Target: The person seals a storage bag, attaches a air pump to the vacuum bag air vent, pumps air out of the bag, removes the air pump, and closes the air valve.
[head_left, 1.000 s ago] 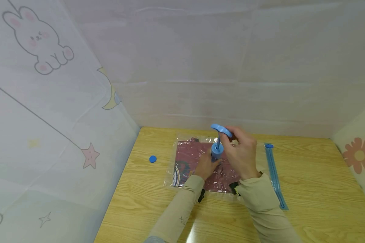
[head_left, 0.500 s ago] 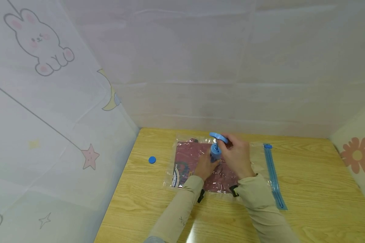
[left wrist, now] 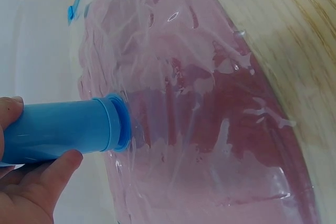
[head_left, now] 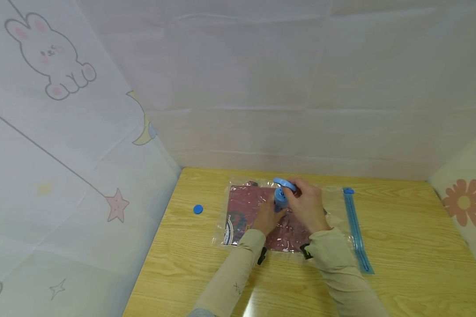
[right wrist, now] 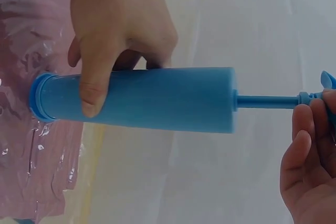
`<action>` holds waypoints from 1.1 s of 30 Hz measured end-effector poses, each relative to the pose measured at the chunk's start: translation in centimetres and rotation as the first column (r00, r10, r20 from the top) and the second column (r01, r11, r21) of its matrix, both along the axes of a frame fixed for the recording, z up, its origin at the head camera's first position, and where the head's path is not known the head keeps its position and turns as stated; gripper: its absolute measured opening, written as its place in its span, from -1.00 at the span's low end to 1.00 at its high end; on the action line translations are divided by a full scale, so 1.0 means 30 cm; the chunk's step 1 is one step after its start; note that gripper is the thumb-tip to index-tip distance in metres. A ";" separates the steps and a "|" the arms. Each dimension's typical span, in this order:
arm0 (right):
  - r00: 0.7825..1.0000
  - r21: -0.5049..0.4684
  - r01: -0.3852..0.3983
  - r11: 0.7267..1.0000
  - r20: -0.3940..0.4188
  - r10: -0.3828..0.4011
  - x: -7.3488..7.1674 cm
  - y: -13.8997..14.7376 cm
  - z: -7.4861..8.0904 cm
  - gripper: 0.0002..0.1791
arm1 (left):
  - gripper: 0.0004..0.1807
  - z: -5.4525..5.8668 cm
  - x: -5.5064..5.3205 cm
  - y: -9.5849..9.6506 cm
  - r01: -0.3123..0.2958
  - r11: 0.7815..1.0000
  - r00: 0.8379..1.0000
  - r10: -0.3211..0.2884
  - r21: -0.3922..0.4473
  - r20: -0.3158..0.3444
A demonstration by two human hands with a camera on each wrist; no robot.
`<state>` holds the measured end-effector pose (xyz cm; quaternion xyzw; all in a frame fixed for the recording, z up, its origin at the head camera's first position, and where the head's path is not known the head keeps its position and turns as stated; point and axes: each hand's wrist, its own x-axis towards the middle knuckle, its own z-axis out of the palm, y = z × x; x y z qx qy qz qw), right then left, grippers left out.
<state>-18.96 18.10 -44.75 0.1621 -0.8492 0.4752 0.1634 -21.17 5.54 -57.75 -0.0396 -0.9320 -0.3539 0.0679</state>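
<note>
A blue hand pump (right wrist: 157,100) stands upright on a clear vacuum storage bag (head_left: 289,240), its base seated at the bag's valve. Folded dark red fabric (left wrist: 236,103) lies inside, the plastic wrinkled over it. My left hand (head_left: 266,218) grips the pump's barrel low down, thumb and fingers on either side of it. Up at the top, my right hand (head_left: 307,204) holds the pump's handle (head_left: 284,183), fingers curled beneath it. A short length of plunger rod (right wrist: 268,102) shows between barrel and handle in the right wrist view.
The round blue valve cap (head_left: 198,209) lies on the wooden table (head_left: 174,246) left of the bag. A blue zip seal (head_left: 357,233) with a slider (head_left: 348,190) runs along the bag's right edge. A pale fabric wall (head_left: 238,88) rises behind the table.
My right hand has moved down with the handle, and the plunger rod has sunk into the barrel. My left hand keeps its hold on the barrel in the same place.
</note>
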 end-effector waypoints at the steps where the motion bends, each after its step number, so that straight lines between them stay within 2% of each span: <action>1: 1.000 0.005 0.001 1.000 0.009 -0.001 -0.001 0.000 -0.004 -0.82 | -0.38 0.000 -0.001 0.000 -0.001 1.000 1.000 0.001 0.001 0.003; 7: 0.999 0.020 0.009 1.000 0.033 -0.010 -0.007 -0.002 -0.024 -0.81 | -0.34 -0.001 -0.003 0.001 -0.010 1.000 0.998 0.008 0.029 0.055; 17: 0.999 0.039 0.012 0.999 0.032 -0.013 -0.023 0.001 -0.063 -0.80 | -0.35 0.007 -0.006 0.000 -0.006 0.999 0.998 0.004 0.037 0.069; 33: 0.999 0.092 0.026 0.995 0.044 -0.030 -0.036 -0.001 -0.108 -0.81 | -0.42 -0.005 -0.007 -0.002 0.014 0.999 1.000 -0.015 0.043 0.025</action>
